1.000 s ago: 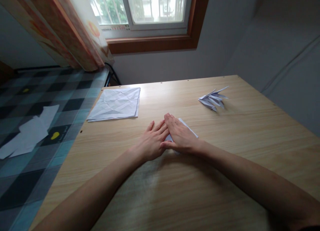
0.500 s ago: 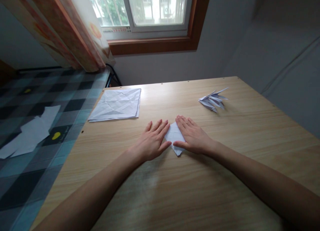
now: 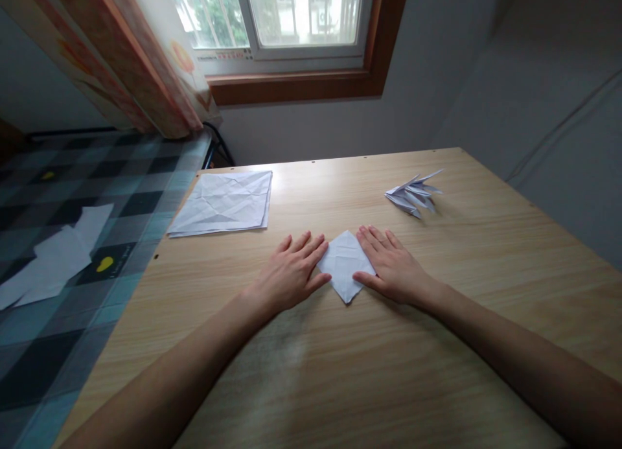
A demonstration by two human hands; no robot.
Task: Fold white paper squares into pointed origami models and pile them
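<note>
A small folded white paper (image 3: 345,264), diamond-shaped, lies flat on the wooden table (image 3: 340,371). My left hand (image 3: 291,274) rests flat at its left edge, fingers stretched out, thumb touching the paper. On the paper's right edge lies my right hand (image 3: 393,267), also flat with fingers spread. Neither hand grips anything.
A stack of creased white sheets (image 3: 223,201) lies at the table's back left. A finished folded paper figure (image 3: 413,193) with pointed flaps sits at the back right. Loose white papers (image 3: 53,254) lie on the checked cloth to the left. A window and curtain are behind.
My right hand slid off the paper to the right, uncovering the folded diamond. The left hand stayed almost still.
</note>
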